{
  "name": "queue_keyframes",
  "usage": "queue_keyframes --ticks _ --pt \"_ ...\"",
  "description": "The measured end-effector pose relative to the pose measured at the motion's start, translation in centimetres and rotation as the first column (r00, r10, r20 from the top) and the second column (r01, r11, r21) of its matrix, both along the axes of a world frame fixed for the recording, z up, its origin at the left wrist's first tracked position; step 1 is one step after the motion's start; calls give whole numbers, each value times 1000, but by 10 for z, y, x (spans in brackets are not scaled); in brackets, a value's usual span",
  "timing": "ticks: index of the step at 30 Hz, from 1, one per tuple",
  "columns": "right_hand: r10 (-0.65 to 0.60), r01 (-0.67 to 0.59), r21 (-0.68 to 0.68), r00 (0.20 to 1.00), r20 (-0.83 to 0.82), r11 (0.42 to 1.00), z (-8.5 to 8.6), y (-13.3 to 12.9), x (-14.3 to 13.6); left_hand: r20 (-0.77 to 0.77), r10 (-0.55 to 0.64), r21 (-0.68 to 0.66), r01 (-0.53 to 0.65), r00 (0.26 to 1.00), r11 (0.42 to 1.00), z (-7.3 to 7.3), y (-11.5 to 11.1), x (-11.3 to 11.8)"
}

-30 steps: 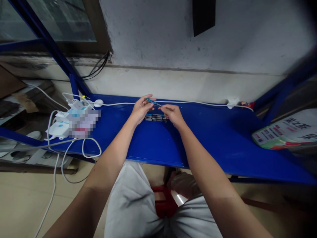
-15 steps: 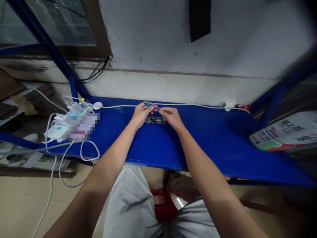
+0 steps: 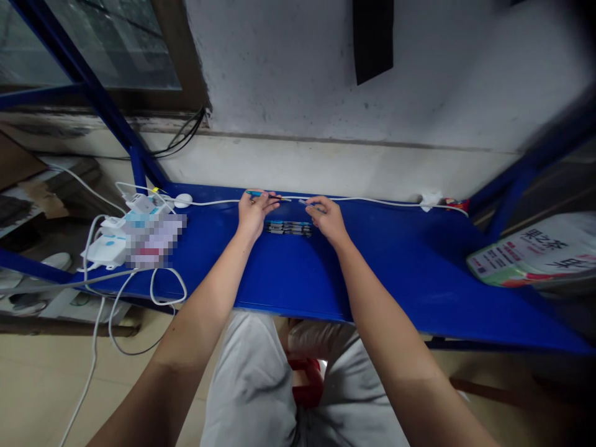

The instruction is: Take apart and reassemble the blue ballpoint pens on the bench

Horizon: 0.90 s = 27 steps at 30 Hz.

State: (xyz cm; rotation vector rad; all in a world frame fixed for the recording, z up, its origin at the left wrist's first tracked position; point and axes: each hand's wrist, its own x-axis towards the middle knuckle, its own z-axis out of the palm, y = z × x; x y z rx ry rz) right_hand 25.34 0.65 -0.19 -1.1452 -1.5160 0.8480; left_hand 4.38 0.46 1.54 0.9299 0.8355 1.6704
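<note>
My left hand (image 3: 254, 213) holds a blue and dark pen (image 3: 263, 195), its tip pointing right. Across a small gap, my right hand (image 3: 328, 217) pinches a small clear piece (image 3: 303, 202) that looks like a pen cap. Below and between the hands, several pens (image 3: 288, 228) lie side by side on the blue tabletop (image 3: 298, 279), their right ends close to my right hand.
A white cable (image 3: 372, 199) runs along the back edge by the wall. White power adapters (image 3: 109, 242) and looped cords are at the left. A large printed bag (image 3: 535, 248) lies at the right. A red packet (image 3: 459, 205) is at the back right.
My hands have moved apart, the left one leftward with the pen. The clear piece has come off the pen's right end and is in my right hand. More of the pens on the table shows.
</note>
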Motion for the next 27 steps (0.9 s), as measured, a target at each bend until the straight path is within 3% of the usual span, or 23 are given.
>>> queue_keyframes --ticks 6,14,19,27 --pt "-160 163 -5 975 157 987 -5 6 10 -123 123 -76 -133 985 988 -20 16 -10" --pt "-138 149 -18 947 290 989 -8 5 9 -136 25 -236 -57 990 970 -27 22 -10" --pt "-122 133 -15 940 319 991 -10 6 8 -151 -32 -240 -5 988 971 -27 24 -8" --pt "-104 113 -6 929 354 994 -9 5 7 -133 -26 -230 -5 991 973 -30 25 -9"
